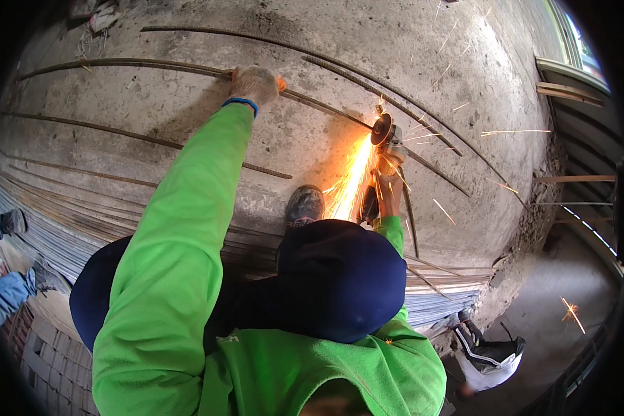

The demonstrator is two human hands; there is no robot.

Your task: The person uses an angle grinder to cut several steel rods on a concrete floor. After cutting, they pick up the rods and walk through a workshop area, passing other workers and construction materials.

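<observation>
A ribbed steel rod [326, 108], lying along the concrete floor [496, 128], is clamped by the gloved left hand [255, 84]. Well apart from it, an angle grinder [393, 139] is gripped in the right hand [390, 182]; its disc [381, 129] is placed at the rod, and bright sparks [353, 182] are thrown near a dark shoe [305, 203].

left sleeve [180, 229]: bright green | wristband [240, 103] topping sleeve: blue | glove [252, 83] beyond sleeve: grey, orange-tipped | rod [319, 105] beyond sleeve: brown | sparks [353, 177] right of sleeve: yellow-orange
</observation>
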